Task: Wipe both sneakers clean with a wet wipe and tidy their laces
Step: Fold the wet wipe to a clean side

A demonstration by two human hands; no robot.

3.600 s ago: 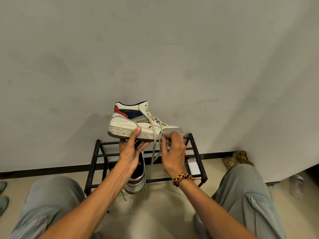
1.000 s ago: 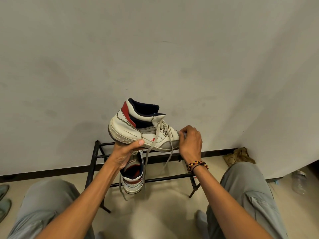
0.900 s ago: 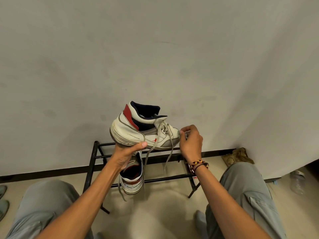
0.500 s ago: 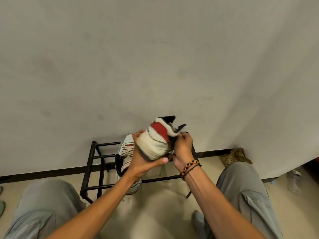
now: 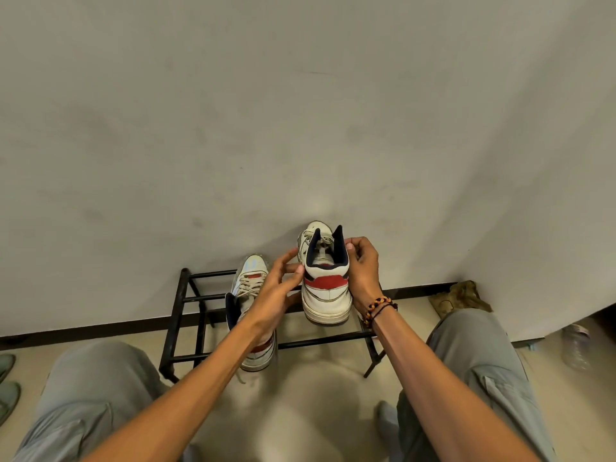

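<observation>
The person sits low in front of a black metal shoe rack (image 5: pixel 186 300) set against a pale wall (image 5: pixel 300 111), knees in grey trousers (image 5: pixel 96 388) spread to either side. Between the two hands, raised above the right half of the rack, is a white high-top sneaker (image 5: pixel 325 288) with a red heel patch and dark navy lining; its heel faces the person and its toe points toward the wall, so the open collar and the laces (image 5: pixel 321 243) inside it are in plain sight. The right hand (image 5: pixel 363 265) is curled around the sneaker's right side, thumb and fingertips up at the collar edge; a beaded bracelet (image 5: pixel 378 306) circles that wrist. The left hand (image 5: pixel 275 291) is on the sneaker's left side, its thumb pressed against the heel just beside the red patch and its fingers reaching up along the collar, fairly straight rather than clenched. I cannot tell whether either hand pinches a lace. The second sneaker (image 5: pixel 250 288) lies on the rack to the left of the held one, toe toward the wall, heel hanging over the front bar, partly hidden behind the left wrist and forearm. On the floor at the far right stand a crumpled brownish rag (image 5: pixel 461 296) by the skirting and a clear plastic bottle (image 5: pixel 575 346).
</observation>
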